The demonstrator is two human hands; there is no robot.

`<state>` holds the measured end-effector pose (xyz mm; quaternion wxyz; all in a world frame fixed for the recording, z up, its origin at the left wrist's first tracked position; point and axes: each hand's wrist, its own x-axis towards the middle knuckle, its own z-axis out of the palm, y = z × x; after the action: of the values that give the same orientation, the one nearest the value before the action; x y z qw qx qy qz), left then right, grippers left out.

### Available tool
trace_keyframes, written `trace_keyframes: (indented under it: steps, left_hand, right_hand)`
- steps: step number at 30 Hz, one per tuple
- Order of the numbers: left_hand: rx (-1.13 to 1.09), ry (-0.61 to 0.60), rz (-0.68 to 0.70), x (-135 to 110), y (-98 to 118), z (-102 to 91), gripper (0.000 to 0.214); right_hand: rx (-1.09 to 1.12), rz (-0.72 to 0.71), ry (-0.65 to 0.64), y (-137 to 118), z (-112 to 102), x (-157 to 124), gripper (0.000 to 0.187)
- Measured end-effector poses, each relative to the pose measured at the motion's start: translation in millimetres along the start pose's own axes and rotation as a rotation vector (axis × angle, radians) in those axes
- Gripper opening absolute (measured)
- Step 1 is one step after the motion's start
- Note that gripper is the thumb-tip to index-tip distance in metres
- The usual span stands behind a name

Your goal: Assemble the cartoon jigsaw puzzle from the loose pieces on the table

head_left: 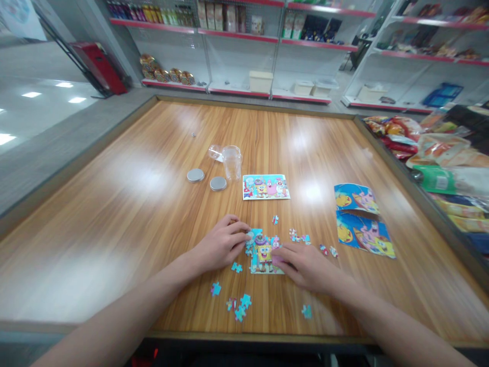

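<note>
A partly joined cartoon jigsaw (263,255) lies on the wooden table (133,214) in front of me. My left hand (221,243) rests on the table at the jigsaw's left edge, fingers curled and pinching a piece against it. My right hand (305,266) lies flat at the jigsaw's right edge, fingertips pressing on a pink piece. Loose pieces (239,306) are scattered below the hands, and more loose pieces (301,237) lie to the right. A small reference picture (266,187) lies just beyond the jigsaw.
Two clear plastic jars (232,162) and two metal lids (206,179) stand beyond the picture. Two larger finished puzzles (361,219) lie at the right. Snack bags (439,153) are piled past the table's right edge. Shop shelves (237,35) line the back.
</note>
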<state>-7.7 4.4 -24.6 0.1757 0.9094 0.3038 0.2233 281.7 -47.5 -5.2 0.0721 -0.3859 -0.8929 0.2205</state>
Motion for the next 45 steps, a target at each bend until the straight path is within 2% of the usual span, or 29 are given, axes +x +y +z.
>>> trace_keyframes:
  steps: [5, 10, 16, 23, 28, 36, 45]
  left_hand:
    - [-0.008, -0.003, -0.004, 0, 0, -0.9, 0.020]
    - [-0.003, -0.008, -0.008, 0, 0, -0.6, 0.019]
    - [0.003, -0.015, -0.010, 1, 0, -0.6, 0.018]
    - [-0.006, -0.017, -0.001, 0, -2, -0.8, 0.019]
    - [-0.012, -0.012, 0.002, 0, -4, 0.2, 0.020]
    - [-0.016, -0.005, 0.000, -1, -5, 1.5, 0.020]
    - [-0.014, 0.005, 0.007, 0, -5, 2.0, 0.020]
  right_hand:
    - [0.033, 0.058, 0.036, -2, 1, -1, 0.039]
    - [-0.012, 0.034, -0.061, -4, 2, 0, 0.030]
    - [-0.027, 0.034, -0.042, 0, 0, -1, 0.027]
    - [-0.095, 0.304, 0.110, 29, -18, -7, 0.035]
    - [-0.102, 0.406, 0.112, 44, -24, -12, 0.032]
    - [-0.081, 0.384, 0.099, 40, -18, -8, 0.023]
    - [-0.069, 0.359, 0.124, 35, -13, -5, 0.027]
